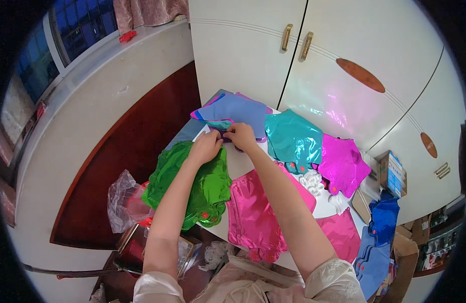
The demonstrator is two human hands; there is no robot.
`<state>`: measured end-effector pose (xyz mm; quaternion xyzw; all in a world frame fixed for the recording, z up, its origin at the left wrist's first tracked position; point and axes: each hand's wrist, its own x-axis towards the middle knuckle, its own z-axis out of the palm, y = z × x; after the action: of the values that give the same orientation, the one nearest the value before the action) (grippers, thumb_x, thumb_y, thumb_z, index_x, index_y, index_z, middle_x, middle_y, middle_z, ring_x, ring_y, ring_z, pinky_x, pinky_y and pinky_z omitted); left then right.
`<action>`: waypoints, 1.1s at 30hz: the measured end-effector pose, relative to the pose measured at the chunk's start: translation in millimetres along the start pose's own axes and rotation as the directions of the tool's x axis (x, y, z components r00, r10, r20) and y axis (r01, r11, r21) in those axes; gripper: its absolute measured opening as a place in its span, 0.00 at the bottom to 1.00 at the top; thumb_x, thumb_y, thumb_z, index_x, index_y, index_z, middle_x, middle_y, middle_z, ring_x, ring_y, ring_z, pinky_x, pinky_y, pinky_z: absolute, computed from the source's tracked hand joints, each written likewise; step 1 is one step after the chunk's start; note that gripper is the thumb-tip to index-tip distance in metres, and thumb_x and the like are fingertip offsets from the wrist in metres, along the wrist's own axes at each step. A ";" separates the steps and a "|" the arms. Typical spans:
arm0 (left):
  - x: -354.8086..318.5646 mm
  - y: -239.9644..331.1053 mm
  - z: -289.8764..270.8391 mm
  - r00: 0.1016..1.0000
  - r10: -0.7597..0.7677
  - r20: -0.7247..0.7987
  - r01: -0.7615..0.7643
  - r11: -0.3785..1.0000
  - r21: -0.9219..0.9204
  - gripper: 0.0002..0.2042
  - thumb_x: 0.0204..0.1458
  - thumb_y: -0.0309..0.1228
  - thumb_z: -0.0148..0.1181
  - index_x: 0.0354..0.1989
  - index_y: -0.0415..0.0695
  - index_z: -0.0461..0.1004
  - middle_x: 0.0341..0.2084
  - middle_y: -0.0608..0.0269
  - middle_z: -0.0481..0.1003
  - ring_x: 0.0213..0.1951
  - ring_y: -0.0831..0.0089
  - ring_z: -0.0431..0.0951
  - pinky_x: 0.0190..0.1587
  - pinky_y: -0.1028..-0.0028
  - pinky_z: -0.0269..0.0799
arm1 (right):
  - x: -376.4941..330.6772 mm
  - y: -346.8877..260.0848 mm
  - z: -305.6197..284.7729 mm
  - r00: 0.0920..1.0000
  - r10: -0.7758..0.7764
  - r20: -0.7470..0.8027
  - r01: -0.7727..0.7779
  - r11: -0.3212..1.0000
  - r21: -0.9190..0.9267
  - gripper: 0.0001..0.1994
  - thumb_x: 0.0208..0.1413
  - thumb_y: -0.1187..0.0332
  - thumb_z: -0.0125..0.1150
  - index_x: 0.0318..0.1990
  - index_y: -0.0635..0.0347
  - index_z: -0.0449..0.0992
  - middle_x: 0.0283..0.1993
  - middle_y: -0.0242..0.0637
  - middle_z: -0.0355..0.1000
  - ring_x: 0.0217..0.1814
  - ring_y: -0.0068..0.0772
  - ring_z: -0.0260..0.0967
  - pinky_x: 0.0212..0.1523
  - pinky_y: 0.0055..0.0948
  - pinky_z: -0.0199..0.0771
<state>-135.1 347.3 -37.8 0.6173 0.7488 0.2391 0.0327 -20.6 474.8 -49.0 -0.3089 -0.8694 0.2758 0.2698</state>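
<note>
Foil, slate-blue and flat, lies at the far end of the tabletop (pixel 243 164): a deflated balloon (pixel 238 112) whose near edge meets both hands. The left hand (pixel 205 146) and the right hand (pixel 241 135) sit side by side, knuckles up, each grip pressed together on a small part of that near edge, probably the balloon's neck; the fingertips are tucked under, so exactly what they pinch cannot be told. From the grip the balloon's body spreads away from the person, toward the white cupboard doors (pixel 293 76), its neck pointing back at the wrists. Its long axis seems to run left to right across the far edge, though the outline is partly covered. Both hands are equally near. Just under the left grip is a green foil balloon (pixel 192 187), just right of the right grip a teal one (pixel 293 139), and nearer the body a pink one (pixel 253 212).
</note>
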 end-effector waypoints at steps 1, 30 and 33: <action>0.6 0.4 1.2 1.000 -0.011 -0.002 0.011 1.000 -0.029 0.15 0.50 0.32 0.55 0.45 0.40 0.67 0.37 0.50 0.74 0.44 0.51 0.72 0.49 0.57 0.67 | 0.1 1.8 0.5 1.000 -0.006 -0.006 0.006 1.000 0.003 0.11 0.41 0.60 0.67 0.29 0.56 0.81 0.30 0.45 0.75 0.33 0.48 0.73 0.38 0.42 0.72; -0.4 -2.5 1.0 0.942 0.322 0.098 -0.335 0.919 0.206 0.19 0.55 0.44 0.52 0.53 0.55 0.72 0.50 0.48 0.69 0.52 0.52 0.69 0.56 0.61 0.63 | 45.3 23.6 -50.0 0.903 0.153 -0.402 -0.110 0.986 0.129 0.08 0.45 0.67 0.65 0.30 0.60 0.77 0.27 0.40 0.75 0.30 0.35 0.72 0.33 0.32 0.71; -1.7 -5.1 0.6 0.958 0.231 0.171 -0.266 0.938 0.223 0.20 0.55 0.48 0.49 0.56 0.60 0.70 0.55 0.48 0.67 0.56 0.53 0.66 0.60 0.63 0.59 | 57.5 4.6 -108.2 0.811 0.133 -0.569 -0.049 0.986 0.160 0.09 0.45 0.64 0.64 0.28 0.61 0.76 0.26 0.44 0.74 0.30 0.43 0.72 0.34 0.37 0.70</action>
<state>-139.1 345.3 -40.8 0.7219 0.6840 0.1029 -0.0207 12.2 551.1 41.2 -0.4000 -0.7094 0.2412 0.5278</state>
